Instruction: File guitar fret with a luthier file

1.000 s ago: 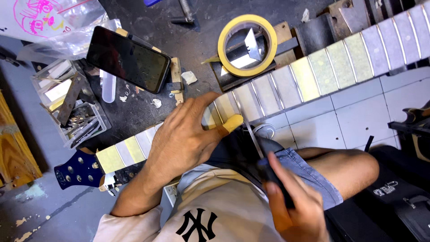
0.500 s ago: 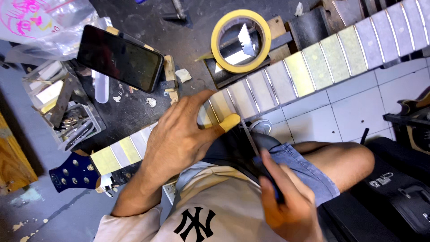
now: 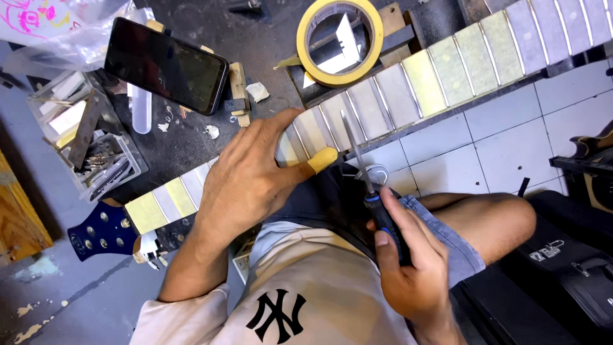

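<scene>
**Hands on a taped guitar neck**

Gripping a dark-handled file (image 3: pixel 370 185), the right hand (image 3: pixel 408 268) has its fingers curled shut around the grip; the thin metal blade reaches up to the guitar neck (image 3: pixel 396 96) and its tip rests on a fret. Left hand (image 3: pixel 255 176) lies spread on the neck, fingers loosely open, one fingertip wrapped in yellow tape. Pale masking strips cover the fretboard between shiny frets. Beyond the neck sit a round tape roll (image 3: pixel 340 41) and a glossy black phone (image 3: pixel 166 66); the blue headstock (image 3: pixel 102 231) ends the neck's left side.
</scene>
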